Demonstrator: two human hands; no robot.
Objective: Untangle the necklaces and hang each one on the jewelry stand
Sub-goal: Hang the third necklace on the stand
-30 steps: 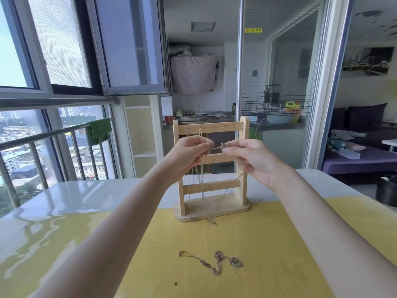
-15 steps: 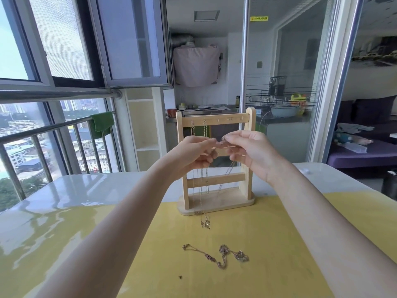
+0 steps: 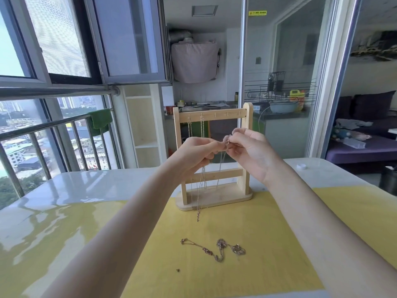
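A wooden jewelry stand [image 3: 247, 147] stands upright at the far edge of the yellow mat [image 3: 268, 244]. Two thin chains [image 3: 202, 127] hang from hooks at the left of its top bar. In front of the stand my left hand [image 3: 197, 153] and my right hand [image 3: 249, 149] meet, both pinching the ends of a thin silver necklace [image 3: 198, 203]. Its loop drops down to the mat with a small pendant at the bottom. A gold-toned necklace [image 3: 217, 249] lies bunched on the mat nearer to me.
The mat lies on a glossy white table [image 3: 75, 190]. A small white cap [image 3: 301, 166] sits at the table's far right. A balcony railing and windows are on the left, and a glass door with a kitchen behind is beyond the stand.
My hands have drawn closer together and risen slightly in front of the stand. The hanging silver necklace has lifted a little with them. The gold necklace has not moved.
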